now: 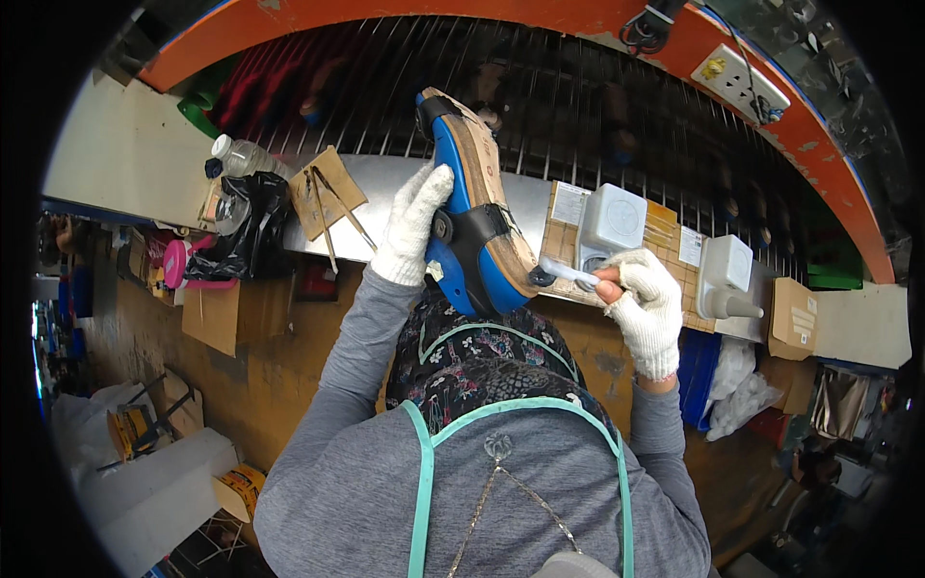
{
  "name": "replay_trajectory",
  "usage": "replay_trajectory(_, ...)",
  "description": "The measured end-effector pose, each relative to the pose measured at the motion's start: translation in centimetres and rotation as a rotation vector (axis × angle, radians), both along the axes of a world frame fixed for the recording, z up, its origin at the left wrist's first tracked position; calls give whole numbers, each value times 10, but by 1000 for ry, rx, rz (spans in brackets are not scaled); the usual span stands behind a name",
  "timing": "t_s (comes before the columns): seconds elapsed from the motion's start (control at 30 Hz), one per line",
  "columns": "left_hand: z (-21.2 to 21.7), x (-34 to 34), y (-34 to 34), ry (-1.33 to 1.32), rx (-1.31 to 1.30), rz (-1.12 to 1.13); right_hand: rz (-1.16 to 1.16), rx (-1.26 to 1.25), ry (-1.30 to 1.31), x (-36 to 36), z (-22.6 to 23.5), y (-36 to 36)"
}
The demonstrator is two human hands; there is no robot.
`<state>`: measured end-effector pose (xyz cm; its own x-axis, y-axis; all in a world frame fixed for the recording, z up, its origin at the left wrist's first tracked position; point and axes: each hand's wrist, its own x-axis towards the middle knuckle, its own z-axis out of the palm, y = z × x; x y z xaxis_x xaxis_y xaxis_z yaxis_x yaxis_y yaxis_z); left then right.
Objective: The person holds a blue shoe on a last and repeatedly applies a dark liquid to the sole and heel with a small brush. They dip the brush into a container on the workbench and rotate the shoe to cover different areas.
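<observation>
**Brushing the sole edge of a blue shoe at the counter**

Looking down from the head camera, the left hand [412, 223], in a white knit glove, is wrapped around the side of a blue shoe [469, 207] and grips it firmly. The shoe is held up in the air, just above the near edge of the counter [385, 183], with its tan bottom [493, 193] turned to the right. That tilt seems meant to present the sole edge to the other hand.

The right hand [644, 306], also gloved, is clenched around the handle of a small white brush [568, 272]. The dark brush tip touches the lower end of the shoe, where the tan bottom meets the blue upper. The handle is held much like a pen, which probably gives fine control along the seam.

Just behind the brush, toward the right end of the counter, stand two pale grey boxes: one [613, 223] directly beyond the right hand, another with a spout [725, 279] further right. A tan board with paper labels [665, 231] lies under them. They sit within easy reach of the brushing hand.

Toward the left end of the counter lie a piece of cardboard with thin sticks [326, 191], a black plastic bag [252, 226] and a clear bottle with a white cap [241, 156]. Beyond the counter's far edge runs a rack of dark bars [578, 96] under an orange frame [405, 14].
</observation>
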<state>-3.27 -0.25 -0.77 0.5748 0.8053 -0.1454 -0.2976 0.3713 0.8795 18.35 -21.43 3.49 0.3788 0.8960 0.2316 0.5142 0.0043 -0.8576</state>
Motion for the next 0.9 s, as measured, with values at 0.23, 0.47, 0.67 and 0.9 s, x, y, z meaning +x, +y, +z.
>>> replay_trajectory(0.23, 18, -13, -2, 209, 57, 53, 28, -77, -81, -11, 4, 24)
replay_trajectory(0.47, 19, -20, -1, 196, 34, 88, 11, 60, -335, -20, 4, 52)
replay_trajectory(0.67, 21, -30, 9, 175, 23, 29, 98, 117, -312, -15, 2, 66)
replay_trajectory(0.9, 14, -21, 13, 5, -281, -6, 187, 72, -70, -8, -3, 66)
